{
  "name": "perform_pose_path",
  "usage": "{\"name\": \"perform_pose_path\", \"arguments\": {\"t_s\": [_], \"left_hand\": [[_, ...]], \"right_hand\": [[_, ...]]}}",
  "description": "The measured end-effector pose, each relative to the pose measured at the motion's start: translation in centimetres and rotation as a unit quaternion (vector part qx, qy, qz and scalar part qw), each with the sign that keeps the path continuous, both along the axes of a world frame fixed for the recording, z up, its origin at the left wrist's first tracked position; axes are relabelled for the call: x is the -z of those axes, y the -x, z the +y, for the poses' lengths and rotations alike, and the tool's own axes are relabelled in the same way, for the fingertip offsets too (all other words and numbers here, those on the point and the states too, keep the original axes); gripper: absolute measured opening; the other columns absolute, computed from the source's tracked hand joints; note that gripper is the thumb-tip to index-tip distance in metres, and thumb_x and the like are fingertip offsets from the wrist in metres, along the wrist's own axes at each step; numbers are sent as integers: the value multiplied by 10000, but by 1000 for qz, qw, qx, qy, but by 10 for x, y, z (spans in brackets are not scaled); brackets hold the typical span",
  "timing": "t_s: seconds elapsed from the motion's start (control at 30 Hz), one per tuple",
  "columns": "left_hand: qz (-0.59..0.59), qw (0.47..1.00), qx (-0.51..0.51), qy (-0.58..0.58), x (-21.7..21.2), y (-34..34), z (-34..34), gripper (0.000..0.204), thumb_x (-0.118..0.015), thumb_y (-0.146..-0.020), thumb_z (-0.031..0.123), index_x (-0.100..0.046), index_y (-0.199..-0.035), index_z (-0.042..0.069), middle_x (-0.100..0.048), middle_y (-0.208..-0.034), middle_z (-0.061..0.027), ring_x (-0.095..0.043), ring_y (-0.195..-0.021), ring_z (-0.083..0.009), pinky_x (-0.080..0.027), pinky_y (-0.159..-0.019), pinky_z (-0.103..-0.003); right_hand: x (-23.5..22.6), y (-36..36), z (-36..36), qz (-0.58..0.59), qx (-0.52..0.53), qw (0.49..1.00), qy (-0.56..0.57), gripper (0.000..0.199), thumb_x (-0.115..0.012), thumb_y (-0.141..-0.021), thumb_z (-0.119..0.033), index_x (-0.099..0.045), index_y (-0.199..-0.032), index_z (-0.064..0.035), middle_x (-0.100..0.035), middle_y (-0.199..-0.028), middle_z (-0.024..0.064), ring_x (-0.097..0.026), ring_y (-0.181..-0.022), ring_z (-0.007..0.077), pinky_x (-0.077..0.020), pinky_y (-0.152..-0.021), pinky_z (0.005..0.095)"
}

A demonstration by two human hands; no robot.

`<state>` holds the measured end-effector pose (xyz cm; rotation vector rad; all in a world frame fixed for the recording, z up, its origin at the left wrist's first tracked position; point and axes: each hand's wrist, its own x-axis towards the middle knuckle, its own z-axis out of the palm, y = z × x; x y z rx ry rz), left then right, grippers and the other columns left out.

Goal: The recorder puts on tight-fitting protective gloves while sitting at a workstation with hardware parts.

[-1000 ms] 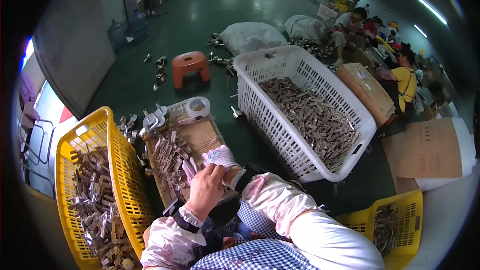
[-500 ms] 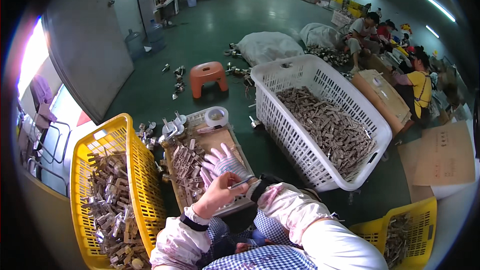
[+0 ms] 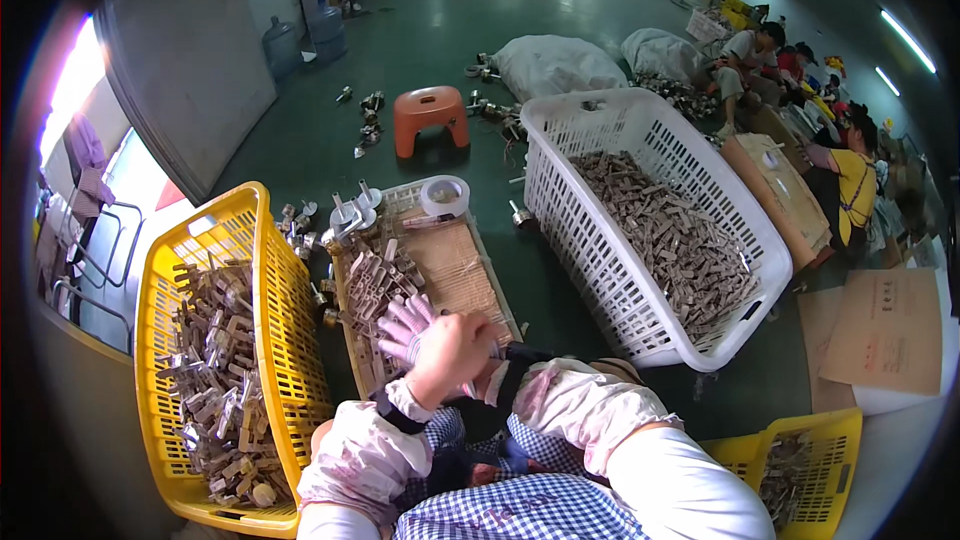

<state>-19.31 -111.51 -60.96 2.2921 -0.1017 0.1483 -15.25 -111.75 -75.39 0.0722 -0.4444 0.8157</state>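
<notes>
My left hand point(image 3: 455, 350) is bare and closed over the back and wrist of my right hand, its fingers gripping the glove there. A pale pink and grey-striped knit glove point(image 3: 428, 312) covers my right hand point(image 3: 405, 328). The right fingers stick out spread to the left, holding nothing. Below both hands lies a shallow tray point(image 3: 482, 250) lined with brown cardboard point(image 3: 450, 265). Many small metal parts point(image 3: 375, 280) fill its left side, and a round white tub point(image 3: 444, 198) stands at its far end. The left hand hides most of the glove's cuff.
A yellow crate point(image 3: 290, 340) of metal parts stands on the left, a large white crate point(image 3: 570, 210) of similar parts on the right. Beyond the tray are an orange stool point(image 3: 430, 110) and white sacks point(image 3: 560, 68). Another yellow crate point(image 3: 825, 480) sits lower right; people work far right.
Both hands have come nearer to me, baring more cardboard. My left hand has shifted from pinching at the right wrist to lying over the back of the gloved hand. The view has shifted slightly.
</notes>
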Motion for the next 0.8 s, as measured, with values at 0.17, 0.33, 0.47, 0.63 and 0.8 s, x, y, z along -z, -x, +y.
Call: {"name": "perform_pose_path", "arguments": {"t_s": [0.17, 0.33, 0.47, 0.63, 0.8], "left_hand": [[54, 982, -65, -170, -12, -7, 22, 267, -691, -850, 332, -726, -931, 80, -698, -943, -160, -697, -780, -328, -546, -680, -393], [-220, 974, -38, 22, -18, -17, -8, 134, -679, -849, 36, -626, -970, 58, -628, -831, -110, -625, -650, -253, -487, -577, -358], [-200, 973, -62, 99, 0, 7, 24, 166, -727, -813, -6, -663, -962, 33, -655, -861, -77, -639, -683, -166, -507, -613, -277], [-172, 971, -18, 164, 0, 6, -8, 215, -780, -774, 21, -702, -975, 36, -683, -885, -68, -656, -750, -153, -525, -657, -265], [-186, 972, -5, 146, 7, 8, -6, 173, -757, -818, 29, -682, -973, 17, -676, -877, -54, -639, -721, -137, -522, -673, -257]], "right_hand": [[35, -47, -12, 194, 73, 976, 71, 653, -384, -986, -566, -342, -1496, -162, -448, -1431, 171, -458, -1271, 331, -365, -1075, 494], [43, -127, -68, -187, 291, 800, 490, 646, -362, -1024, -510, -281, -1534, -121, -348, -1548, 128, -320, -1422, 256, -181, -1179, 414], [-90, -87, -59, 106, 257, 860, 428, 688, -432, -987, -571, -305, -1528, -165, -311, -1579, 65, -236, -1474, 287, -169, -1190, 467], [-115, -89, -82, 182, 351, 809, 436, 717, -442, -987, -538, -214, -1561, -173, -227, -1613, 66, -234, -1473, 263, -174, -1184, 451], [-102, -89, -82, 0, 432, 730, 530, 685, -486, -999, -418, -217, -1558, -128, -253, -1600, 63, -275, -1447, 241, -238, -1154, 411]]}}
